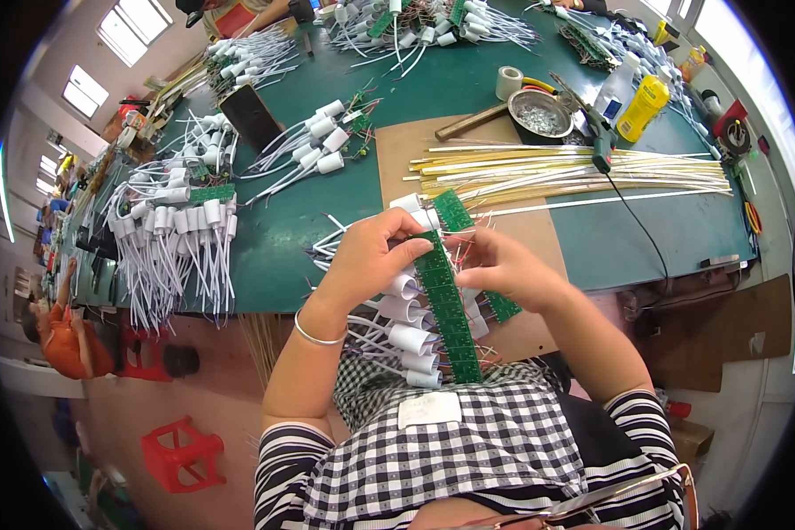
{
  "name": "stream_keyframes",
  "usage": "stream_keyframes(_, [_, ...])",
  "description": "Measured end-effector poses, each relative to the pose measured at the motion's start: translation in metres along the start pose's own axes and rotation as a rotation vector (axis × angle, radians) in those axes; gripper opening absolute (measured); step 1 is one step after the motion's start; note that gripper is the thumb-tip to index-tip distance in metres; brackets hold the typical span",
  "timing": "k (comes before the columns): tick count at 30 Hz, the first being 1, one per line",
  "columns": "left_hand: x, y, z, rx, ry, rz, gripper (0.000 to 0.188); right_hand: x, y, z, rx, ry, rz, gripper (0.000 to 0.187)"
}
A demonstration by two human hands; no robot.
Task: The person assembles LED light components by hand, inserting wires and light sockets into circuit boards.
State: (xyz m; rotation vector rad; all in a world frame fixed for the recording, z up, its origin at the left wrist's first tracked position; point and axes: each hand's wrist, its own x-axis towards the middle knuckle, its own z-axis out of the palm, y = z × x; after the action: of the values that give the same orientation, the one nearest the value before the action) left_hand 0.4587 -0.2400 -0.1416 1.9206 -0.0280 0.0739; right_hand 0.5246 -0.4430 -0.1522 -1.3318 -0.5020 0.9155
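Observation:
A long green circuit board strip (450,309) slants from my hands down to my checked apron. My left hand (367,261) pinches its upper end between thumb and fingers. To its right, my right hand (512,269) has curled fingers close to thin red wires beside the strip; what lies between the fingertips is hidden. White cylindrical sockets (411,339) with white cables line the strip's left side. A short green board (453,210) sits just beyond my hands, and another green board piece (503,306) lies below my right hand.
A brown board (404,157) lies on the green table (278,225). Long yellow and white strips (574,172), a soldering iron (602,150), a metal bowl (539,115) and a yellow bottle (645,108) are at right. Bundled sockets (181,216) lie at left. A red stool (181,452) stands on the floor.

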Motion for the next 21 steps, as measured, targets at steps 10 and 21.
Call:
stream_keyframes(10, [-0.001, 0.000, 0.003, 0.045, 0.020, -0.009, 0.017, 0.009, 0.007, 0.003, 0.131, 0.003, 0.014, 0.020])
stream_keyframes(21, [0.001, 0.002, 0.001, 0.116, -0.027, -0.007, 0.015, 0.008, 0.015, 0.015, 0.284, 0.147, -0.006, 0.019])
